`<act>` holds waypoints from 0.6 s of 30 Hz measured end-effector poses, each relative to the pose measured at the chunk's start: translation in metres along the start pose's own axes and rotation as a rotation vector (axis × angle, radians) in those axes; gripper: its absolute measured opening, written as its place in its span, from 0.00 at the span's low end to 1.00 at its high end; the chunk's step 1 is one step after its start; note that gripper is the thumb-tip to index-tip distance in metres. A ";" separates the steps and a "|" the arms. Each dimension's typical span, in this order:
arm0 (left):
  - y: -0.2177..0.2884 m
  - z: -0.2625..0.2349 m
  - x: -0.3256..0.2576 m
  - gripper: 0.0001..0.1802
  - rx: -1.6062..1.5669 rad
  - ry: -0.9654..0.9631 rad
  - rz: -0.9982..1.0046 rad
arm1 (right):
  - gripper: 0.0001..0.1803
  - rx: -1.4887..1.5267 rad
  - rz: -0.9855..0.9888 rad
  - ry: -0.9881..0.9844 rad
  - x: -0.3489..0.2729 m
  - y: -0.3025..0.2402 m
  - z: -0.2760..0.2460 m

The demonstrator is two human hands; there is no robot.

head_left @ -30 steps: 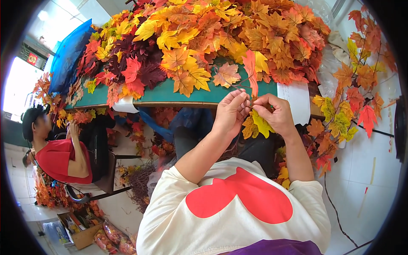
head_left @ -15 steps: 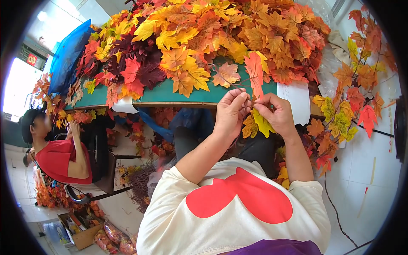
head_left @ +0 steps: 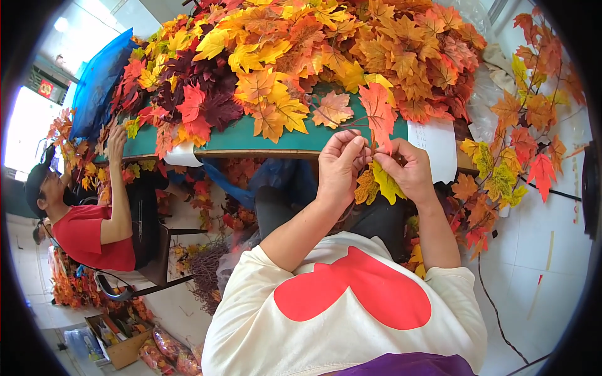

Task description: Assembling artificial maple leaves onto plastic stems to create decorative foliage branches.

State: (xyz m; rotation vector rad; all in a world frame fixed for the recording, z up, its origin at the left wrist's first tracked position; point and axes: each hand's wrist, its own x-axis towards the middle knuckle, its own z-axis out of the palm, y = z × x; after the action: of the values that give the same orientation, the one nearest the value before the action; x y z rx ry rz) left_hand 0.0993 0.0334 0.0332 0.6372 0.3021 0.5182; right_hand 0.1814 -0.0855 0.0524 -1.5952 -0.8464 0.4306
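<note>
Both my hands are up at the near edge of the green table (head_left: 244, 139), fingers pinched close together around an artificial maple leaf spray. My left hand (head_left: 342, 164) grips its thin stem between thumb and fingertips. My right hand (head_left: 406, 168) pinches the spray just beside it, at the base of a red-orange leaf (head_left: 377, 111) that stands upright. A yellow leaf (head_left: 389, 183) and a mottled orange-yellow leaf (head_left: 367, 187) hang below the fingers. A pale orange leaf (head_left: 333, 109) sticks out beyond my left hand. The exact joint between the fingertips is hidden.
A big heap of artificial maple leaves (head_left: 301, 47) covers the table's far side. White paper (head_left: 434, 147) hangs over the edge at right. A finished-looking leaf garland (head_left: 525, 119) hangs further right. At left sits a co-worker in a red shirt (head_left: 94, 235); a cardboard box (head_left: 119, 341) stands on the floor.
My hands stay almost in place; the red-orange leaf has turned to show more of its face. The co-worker has raised an arm toward the leaves on the table.
</note>
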 end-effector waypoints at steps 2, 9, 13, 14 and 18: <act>0.000 0.000 0.000 0.07 -0.005 -0.002 0.005 | 0.03 0.023 0.021 0.002 0.000 0.000 0.000; -0.001 0.001 -0.002 0.05 0.047 -0.046 0.066 | 0.04 -0.129 0.018 0.015 -0.001 0.001 -0.001; -0.005 -0.003 -0.001 0.04 0.128 -0.111 0.137 | 0.08 -0.043 -0.028 0.038 -0.002 -0.007 0.005; -0.004 -0.001 -0.002 0.04 0.127 -0.111 0.135 | 0.09 -0.099 -0.072 0.055 -0.003 -0.005 0.004; -0.003 0.002 -0.001 0.03 0.121 -0.134 0.119 | 0.08 0.061 -0.034 0.102 -0.004 -0.001 0.007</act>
State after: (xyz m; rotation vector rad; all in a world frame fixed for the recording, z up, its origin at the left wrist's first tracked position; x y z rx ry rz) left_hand 0.1003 0.0300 0.0335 0.8077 0.1702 0.5712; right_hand 0.1740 -0.0838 0.0509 -1.5313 -0.7753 0.3446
